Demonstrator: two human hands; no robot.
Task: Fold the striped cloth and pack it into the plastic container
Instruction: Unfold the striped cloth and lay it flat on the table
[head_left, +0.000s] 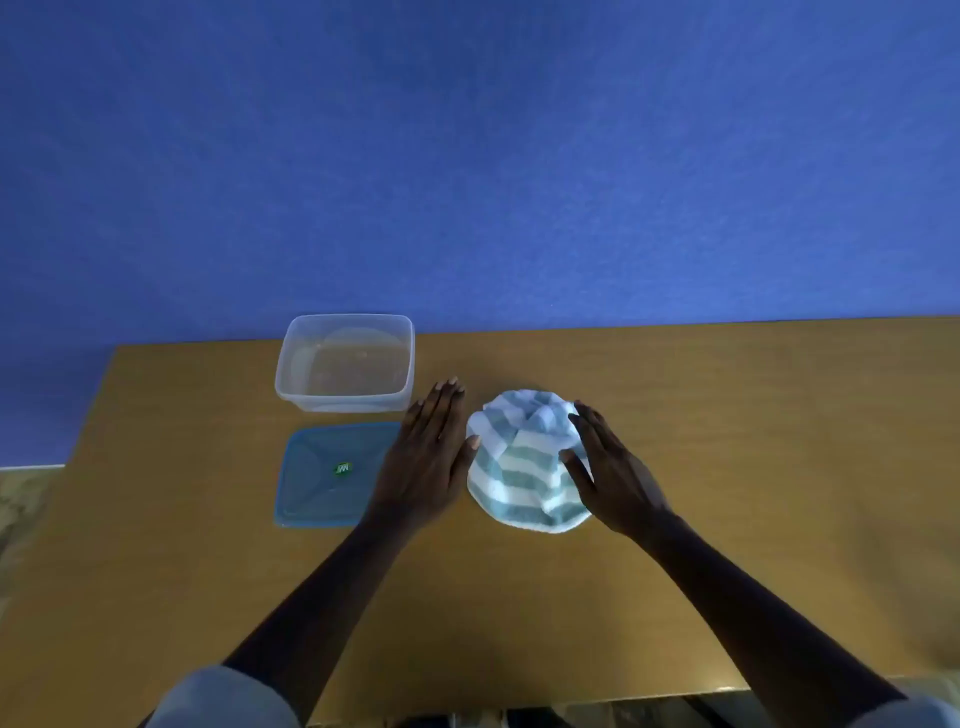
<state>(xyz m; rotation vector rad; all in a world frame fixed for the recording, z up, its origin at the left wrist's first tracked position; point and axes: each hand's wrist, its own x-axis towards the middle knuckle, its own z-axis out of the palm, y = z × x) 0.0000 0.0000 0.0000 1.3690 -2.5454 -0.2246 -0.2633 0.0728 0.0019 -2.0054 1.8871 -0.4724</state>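
Note:
A striped cloth (519, 467), white and pale green, lies bunched in a rounded heap at the middle of the wooden table (727, 467). My left hand (428, 457) rests flat and open just left of the heap, its thumb touching the cloth's edge. On the right side, my right hand (613, 473) lies open against the cloth, fingers spread over its upper right part. The clear plastic container (345, 400) stands empty at the back left, apart from both hands.
A blue lid (322, 475) with a small green sticker lies flat in front of the container, partly under my left wrist. A blue wall rises behind the table's far edge. The table's left edge runs diagonally near the container.

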